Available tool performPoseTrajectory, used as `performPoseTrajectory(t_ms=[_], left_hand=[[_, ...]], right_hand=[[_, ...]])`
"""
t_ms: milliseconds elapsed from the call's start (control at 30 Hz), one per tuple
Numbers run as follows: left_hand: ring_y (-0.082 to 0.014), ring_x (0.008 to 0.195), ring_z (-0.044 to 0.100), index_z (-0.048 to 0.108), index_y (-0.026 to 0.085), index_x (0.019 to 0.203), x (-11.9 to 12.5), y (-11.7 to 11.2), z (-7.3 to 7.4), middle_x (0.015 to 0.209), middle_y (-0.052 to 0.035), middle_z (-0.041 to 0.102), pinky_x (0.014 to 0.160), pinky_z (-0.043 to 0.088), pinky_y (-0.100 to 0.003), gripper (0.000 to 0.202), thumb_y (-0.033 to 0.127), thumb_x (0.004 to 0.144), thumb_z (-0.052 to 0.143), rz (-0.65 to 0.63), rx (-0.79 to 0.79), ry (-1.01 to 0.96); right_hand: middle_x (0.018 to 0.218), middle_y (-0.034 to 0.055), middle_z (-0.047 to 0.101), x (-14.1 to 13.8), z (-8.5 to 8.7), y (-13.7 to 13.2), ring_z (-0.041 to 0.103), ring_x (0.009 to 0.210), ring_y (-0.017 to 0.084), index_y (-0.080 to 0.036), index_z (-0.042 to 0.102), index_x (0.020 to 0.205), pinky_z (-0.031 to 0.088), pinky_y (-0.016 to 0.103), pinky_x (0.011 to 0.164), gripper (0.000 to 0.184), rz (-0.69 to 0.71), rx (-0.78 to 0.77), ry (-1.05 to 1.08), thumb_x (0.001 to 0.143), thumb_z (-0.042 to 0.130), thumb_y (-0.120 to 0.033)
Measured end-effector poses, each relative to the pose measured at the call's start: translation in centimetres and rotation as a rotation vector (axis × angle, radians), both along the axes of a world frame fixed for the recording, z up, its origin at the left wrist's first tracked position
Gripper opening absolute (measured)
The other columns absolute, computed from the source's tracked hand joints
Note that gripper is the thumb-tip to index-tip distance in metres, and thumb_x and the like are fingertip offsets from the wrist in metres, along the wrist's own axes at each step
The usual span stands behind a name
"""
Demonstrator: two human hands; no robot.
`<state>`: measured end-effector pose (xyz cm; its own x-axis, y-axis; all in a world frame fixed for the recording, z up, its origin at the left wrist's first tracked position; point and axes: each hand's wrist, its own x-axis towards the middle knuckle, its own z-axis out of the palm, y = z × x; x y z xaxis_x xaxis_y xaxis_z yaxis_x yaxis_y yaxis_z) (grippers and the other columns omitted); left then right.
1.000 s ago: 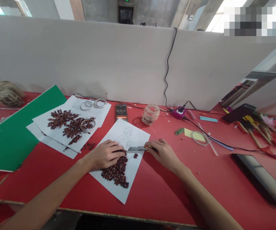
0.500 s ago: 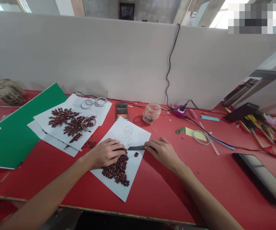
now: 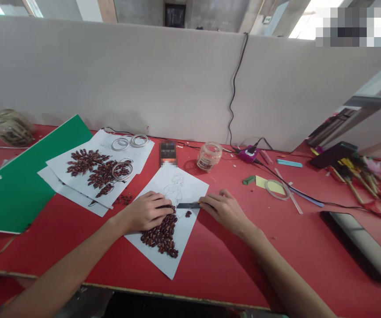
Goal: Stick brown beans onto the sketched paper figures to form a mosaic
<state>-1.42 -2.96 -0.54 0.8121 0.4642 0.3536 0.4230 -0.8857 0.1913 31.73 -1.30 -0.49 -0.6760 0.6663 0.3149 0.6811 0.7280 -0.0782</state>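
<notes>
A white paper sheet bears a pencil figure drawing, with many glossy dark brown seeds covering its lower part. My left hand rests on the sheet over the seeds' upper edge. Its fingertips are drawn together by a seed there, and what they grip is partly hidden. From the right, my right hand closes around a dark, flat, blade-like tool. The tool's tip points left, close to my left fingertips. A small pair of seeds lies apart, just under the tool.
Left are seed-covered drawings, tape rings and a green board. Behind the sheet stand a glass jar and a dark box. To the right are a purple power adapter, cables and a black phone-like case.
Hardly anything differs. Both hands and the blade-like tool keep their places, with only a very slight shift at the tool.
</notes>
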Motion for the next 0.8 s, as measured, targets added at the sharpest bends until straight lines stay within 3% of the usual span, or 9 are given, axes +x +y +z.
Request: performPoseTrajectory(t_ms=[367,800], left_hand=[[-0.0262,0.115,0.058,0.066,0.019,0.128,-0.08,-0.03,-0.16,0.128,-0.0085,0.07,0.099,0.043,-0.041,0.028,0.019,0.104,0.051,0.002,0.0,0.006],[-0.0265,0.117,0.058,0.066,0.019,0.128,-0.11,0.0,-0.24,0.128,-0.0089,0.07,0.1,0.044,-0.041,0.028,0.02,0.104,0.051,0.006,-0.013,0.011]], right_hand=[[0.085,0.0013,0.075,0.22,0.32,-0.08,0.059,0.064,0.014,-0.022,0.069,0.106,0.032,0.035,0.078,0.03,0.032,-0.018,0.043,0.113,0.041,-0.03],[0.095,0.0015,0.08,-0.07,-0.07,-0.01,0.068,0.074,0.015,-0.022,0.067,0.106,0.033,0.037,0.08,0.025,0.016,0.003,0.092,0.112,0.043,-0.027]])
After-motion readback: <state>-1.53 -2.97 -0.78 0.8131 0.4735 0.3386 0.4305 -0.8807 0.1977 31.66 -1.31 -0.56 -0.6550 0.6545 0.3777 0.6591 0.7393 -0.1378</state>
